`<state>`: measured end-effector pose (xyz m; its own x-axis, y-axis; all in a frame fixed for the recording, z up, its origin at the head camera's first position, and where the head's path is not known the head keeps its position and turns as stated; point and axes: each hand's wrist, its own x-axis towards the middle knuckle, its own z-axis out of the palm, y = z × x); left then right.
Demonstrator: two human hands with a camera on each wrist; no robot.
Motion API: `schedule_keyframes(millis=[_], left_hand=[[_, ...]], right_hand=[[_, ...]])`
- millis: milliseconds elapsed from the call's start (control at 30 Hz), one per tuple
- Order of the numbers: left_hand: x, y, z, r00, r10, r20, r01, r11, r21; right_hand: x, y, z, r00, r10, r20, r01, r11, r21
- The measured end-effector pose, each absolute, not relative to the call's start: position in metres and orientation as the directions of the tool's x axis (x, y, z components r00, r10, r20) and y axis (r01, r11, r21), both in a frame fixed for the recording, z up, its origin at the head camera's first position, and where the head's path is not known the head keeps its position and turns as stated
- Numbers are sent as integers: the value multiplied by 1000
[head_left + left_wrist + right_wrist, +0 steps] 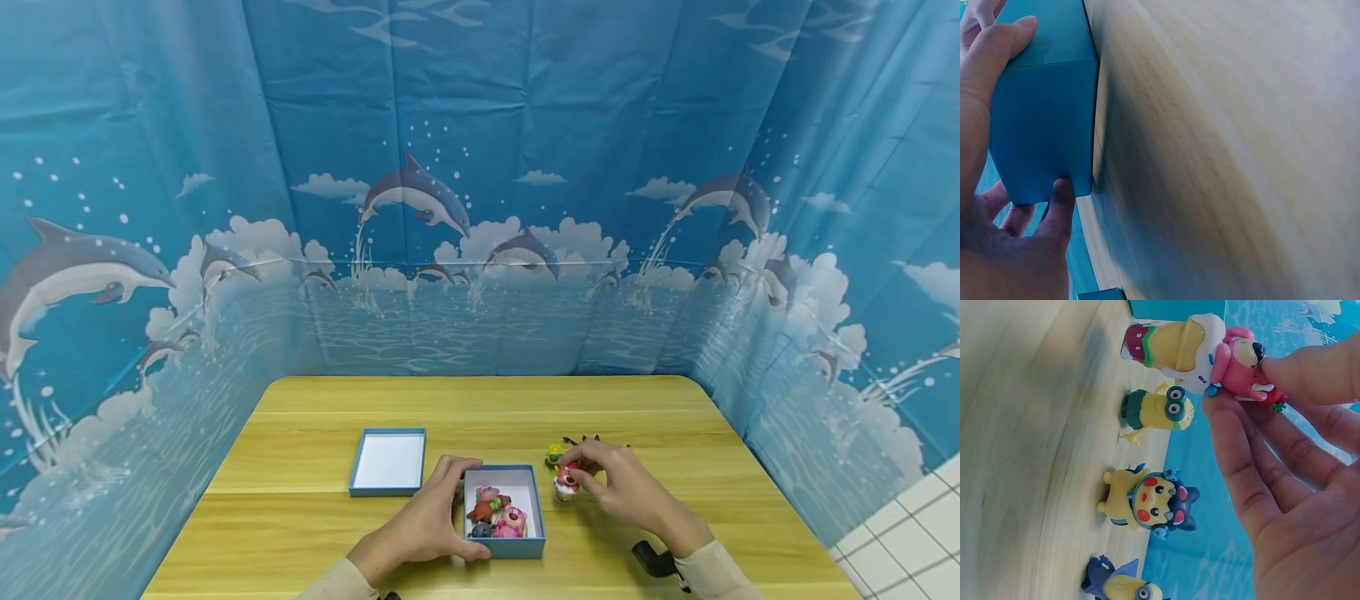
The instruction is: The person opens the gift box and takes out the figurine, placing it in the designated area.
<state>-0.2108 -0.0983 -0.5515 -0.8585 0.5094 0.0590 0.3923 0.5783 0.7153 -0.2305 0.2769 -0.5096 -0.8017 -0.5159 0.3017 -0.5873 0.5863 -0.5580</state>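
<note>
Right of centre, low in the head view, the right hand (626,492) pinched a pink toy (1239,372) by its head — upper right in the right wrist view. It looked like light, stiff plastic, perhaps slightly slick, so the rounded head seemed a fair place to grip. The left hand (423,521) spread wide around the blue box (517,547) at lower centre — likely card, best held by opposite walls without squeezing. Toys (512,522) lay inside it.

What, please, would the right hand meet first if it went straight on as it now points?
Probably the small yellow-and-green, plastic-looking goggled figurine, since the right hand points forward and left, though depth is unclear.
</note>
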Motion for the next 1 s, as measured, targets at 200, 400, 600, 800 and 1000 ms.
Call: schedule_keyframes(millis=[200, 400, 600, 800, 1000], left_hand=[[-211, -98, -552, -859, 510, 54, 388, 579, 717], [-211, -98, -552, -859, 509, 53, 388, 579, 717], [-212, -98, -552, -862, 504, 57, 392, 589, 707], [-211, -98, -552, -861, 505, 53, 388, 588, 710], [-210, -98, -552, -861, 505, 59, 395, 591, 703]], right_hand=[[-231, 277, -510, -814, -509, 280, -569, 601, -561], [-231, 277, -511, -820, -506, 268, -561, 619, -549], [-232, 277, -513, -819, -507, 270, -564, 623, -541], [-233, 278, -515, -809, -517, 281, -578, 612, -539], [-233, 278, -517, -806, -524, 273, -579, 607, -544]])
